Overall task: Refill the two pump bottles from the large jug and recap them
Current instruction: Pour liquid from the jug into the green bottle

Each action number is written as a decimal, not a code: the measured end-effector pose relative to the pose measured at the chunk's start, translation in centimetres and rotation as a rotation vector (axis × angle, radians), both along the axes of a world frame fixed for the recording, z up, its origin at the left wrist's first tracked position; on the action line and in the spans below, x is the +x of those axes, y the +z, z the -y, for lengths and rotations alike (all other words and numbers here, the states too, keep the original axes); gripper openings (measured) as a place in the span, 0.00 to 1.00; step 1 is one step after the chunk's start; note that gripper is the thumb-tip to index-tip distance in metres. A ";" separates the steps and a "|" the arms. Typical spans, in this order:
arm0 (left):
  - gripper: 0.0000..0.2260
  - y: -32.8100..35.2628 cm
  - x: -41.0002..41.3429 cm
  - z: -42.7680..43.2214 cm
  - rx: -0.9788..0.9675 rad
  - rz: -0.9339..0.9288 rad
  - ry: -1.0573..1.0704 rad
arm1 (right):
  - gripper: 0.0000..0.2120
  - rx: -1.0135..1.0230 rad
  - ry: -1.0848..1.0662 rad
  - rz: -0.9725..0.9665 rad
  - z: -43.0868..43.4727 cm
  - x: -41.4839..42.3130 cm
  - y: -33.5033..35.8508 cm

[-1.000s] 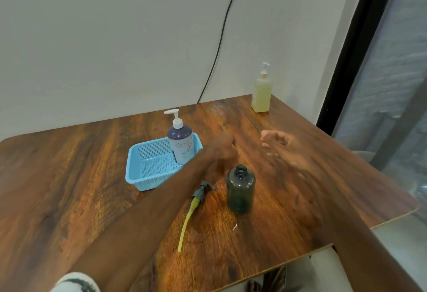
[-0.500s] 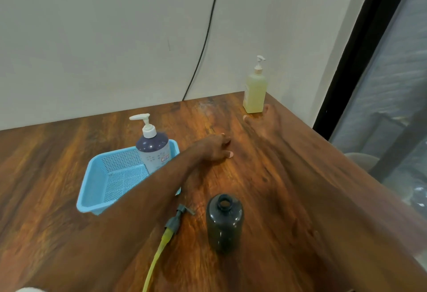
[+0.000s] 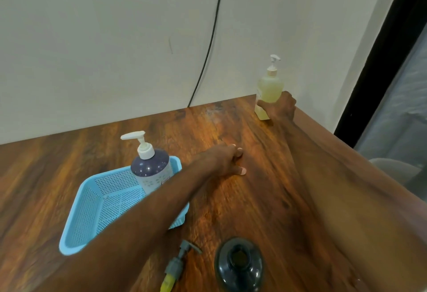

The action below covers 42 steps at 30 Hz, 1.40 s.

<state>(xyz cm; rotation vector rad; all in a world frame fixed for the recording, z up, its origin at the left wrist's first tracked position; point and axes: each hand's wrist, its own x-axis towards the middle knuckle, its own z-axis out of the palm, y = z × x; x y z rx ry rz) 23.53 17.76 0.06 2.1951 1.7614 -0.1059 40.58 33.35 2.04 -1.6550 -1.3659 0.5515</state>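
My right hand [image 3: 280,107] is stretched to the far right corner of the table and wrapped around a pale yellow pump bottle [image 3: 269,86] that stands upright there. My left hand [image 3: 225,160] rests palm down on the wood, fingers loosely curled, holding nothing. Near the front edge stands a dark, uncapped bottle [image 3: 239,265] with its mouth open. Its grey pump head with a yellow tube [image 3: 176,266] lies on the table just left of it. A dark blue pump bottle [image 3: 150,169] with a white pump stands in a blue basket [image 3: 92,211].
The wooden table [image 3: 242,199] ends at a wall behind and an edge on the right. A black cable [image 3: 208,44] hangs down the wall. A dark window frame [image 3: 379,56] stands at the far right.
My right hand has reached farther back and closed around the yellow bottle. My head has moved forward, so the dark bottle sits lower in view. My left hand has stayed on the table.
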 end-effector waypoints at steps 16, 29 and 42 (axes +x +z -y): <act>0.34 0.4 0.5 0.7 -0.071 -0.046 0.020 | 0.34 0.110 0.024 -0.074 7.3 1.1 0.1; 0.11 2.9 -0.3 7.8 -0.011 -0.061 -0.031 | 0.42 -0.041 0.140 -0.078 26.6 5.5 -0.7; 0.08 11.4 0.7 19.6 0.529 0.420 -0.044 | 0.39 0.081 0.188 0.010 39.2 8.0 -1.0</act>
